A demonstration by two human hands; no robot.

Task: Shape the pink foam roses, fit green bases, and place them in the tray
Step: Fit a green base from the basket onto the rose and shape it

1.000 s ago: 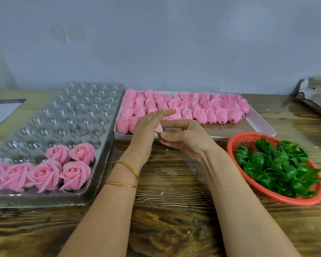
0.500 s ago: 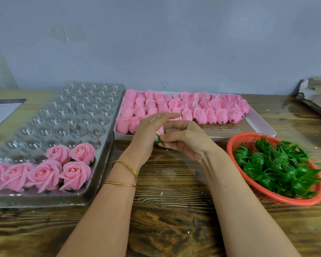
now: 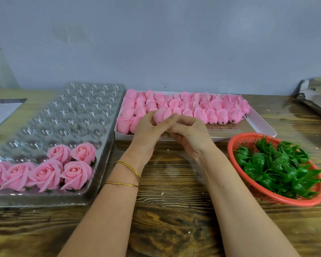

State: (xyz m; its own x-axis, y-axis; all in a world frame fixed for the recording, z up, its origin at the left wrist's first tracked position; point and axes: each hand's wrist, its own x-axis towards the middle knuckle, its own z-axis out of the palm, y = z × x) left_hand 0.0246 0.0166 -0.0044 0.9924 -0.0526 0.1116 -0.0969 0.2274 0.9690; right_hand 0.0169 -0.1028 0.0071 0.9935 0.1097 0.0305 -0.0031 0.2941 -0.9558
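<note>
**Inspector:** Edges and working room?

**Assistant:** Bare table (image 3: 170, 210) lies between the tray (image 3: 67, 115) on the left, the white box (image 3: 263, 125) behind and the red basket (image 3: 237, 143) of green bases (image 3: 278, 167) on the right. Both hands work above that gap, in front of the box's near edge.

**Inspector:** Anything obscured?

**Assistant:** The tray's left end is cut off. A speck of green shows beneath the fingers. I cannot tell whether a base is seated.

**Inspector:** Hands and rose?

**Assistant:** The left hand (image 3: 148, 130) and right hand (image 3: 189, 134) both grip one pink rose (image 3: 162, 114), fingers curled round it. Its rounded top points up and away, long axis near upright. Finished roses (image 3: 76, 173) sit in the tray's near rows.
</note>
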